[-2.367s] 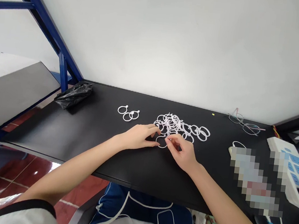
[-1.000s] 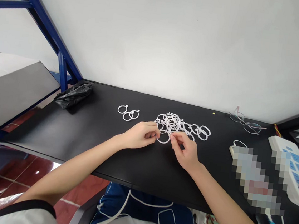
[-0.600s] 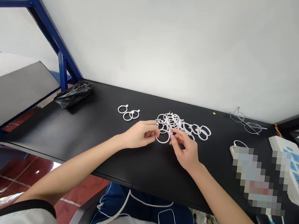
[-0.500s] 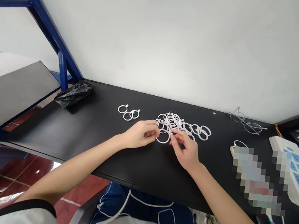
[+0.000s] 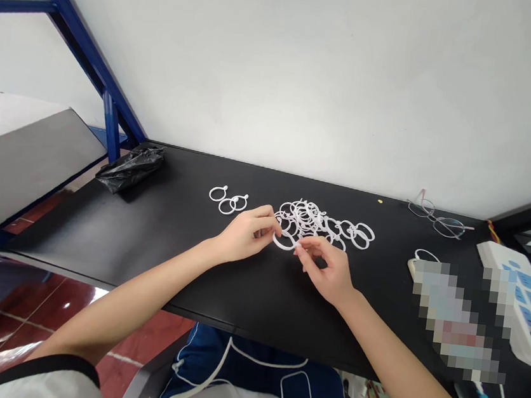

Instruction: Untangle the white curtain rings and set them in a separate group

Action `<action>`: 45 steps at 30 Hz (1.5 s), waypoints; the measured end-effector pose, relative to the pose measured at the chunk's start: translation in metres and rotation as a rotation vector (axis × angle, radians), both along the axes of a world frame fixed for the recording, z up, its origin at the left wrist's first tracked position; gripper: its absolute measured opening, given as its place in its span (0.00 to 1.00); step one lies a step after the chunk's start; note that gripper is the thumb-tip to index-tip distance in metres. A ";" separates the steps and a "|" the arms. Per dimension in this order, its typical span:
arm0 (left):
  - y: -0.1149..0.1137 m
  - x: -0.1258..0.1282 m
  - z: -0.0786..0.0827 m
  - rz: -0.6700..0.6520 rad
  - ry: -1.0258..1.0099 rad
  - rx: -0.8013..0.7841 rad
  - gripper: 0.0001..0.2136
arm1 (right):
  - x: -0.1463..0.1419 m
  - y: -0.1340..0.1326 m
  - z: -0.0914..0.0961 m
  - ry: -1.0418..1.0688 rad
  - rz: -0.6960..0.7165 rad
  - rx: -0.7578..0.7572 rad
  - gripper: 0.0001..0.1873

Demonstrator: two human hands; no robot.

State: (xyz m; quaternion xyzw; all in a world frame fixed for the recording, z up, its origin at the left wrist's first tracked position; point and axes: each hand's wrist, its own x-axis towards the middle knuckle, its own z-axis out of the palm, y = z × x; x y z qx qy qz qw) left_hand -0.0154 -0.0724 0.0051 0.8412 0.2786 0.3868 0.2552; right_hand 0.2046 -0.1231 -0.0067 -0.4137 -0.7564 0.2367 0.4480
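Between my two hands is a white plastic ring (image 5: 283, 246), which looks like a curtain ring with a small eyelet. The fingers of my left hand (image 5: 252, 233) pinch its left side. My right hand (image 5: 327, 265) grips it on the right, with thumb and forefinger closed at the small eyelet end. Just behind my fingers lies a pile of similar white rings (image 5: 309, 215), some of them overlapping, spreading to the right. Three more rings (image 5: 227, 205) lie apart on the black table, left of the pile and beyond my left hand.
The black table (image 5: 190, 184) meets a white wall. A crumpled black plastic bag (image 5: 132, 168) sits at its far left, beside a blue metal frame (image 5: 111, 124). Eyeglasses (image 5: 436, 218), a phone (image 5: 455, 320) with a blurred screen and a white power strip (image 5: 517, 298) lie on the right.
The ring in my hands has moved slightly left and now tilts flatter. My right hand has shifted a little left and towards me with it.
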 end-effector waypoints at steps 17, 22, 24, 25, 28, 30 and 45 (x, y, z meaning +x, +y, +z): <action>-0.007 -0.002 0.014 -0.120 0.102 -0.292 0.23 | -0.001 0.000 0.006 0.062 -0.019 -0.018 0.01; -0.008 0.001 0.015 -0.144 0.144 -0.307 0.22 | -0.001 0.000 0.003 0.051 0.013 -0.037 0.02; -0.007 0.002 0.016 -0.132 0.143 -0.326 0.22 | -0.001 0.000 0.003 0.048 0.018 -0.041 0.02; -0.007 0.002 0.016 -0.130 0.142 -0.340 0.22 | -0.001 0.000 0.003 0.049 0.018 -0.041 0.03; -0.007 0.002 0.017 -0.148 0.127 -0.399 0.21 | -0.001 0.001 0.003 0.048 0.012 -0.022 0.02; -0.008 0.003 0.017 -0.164 0.113 -0.440 0.20 | 0.000 0.001 0.003 0.037 -0.002 -0.004 0.02; -0.008 0.002 0.021 -0.198 0.095 -0.537 0.21 | 0.001 0.001 0.003 -0.018 0.058 -0.010 0.05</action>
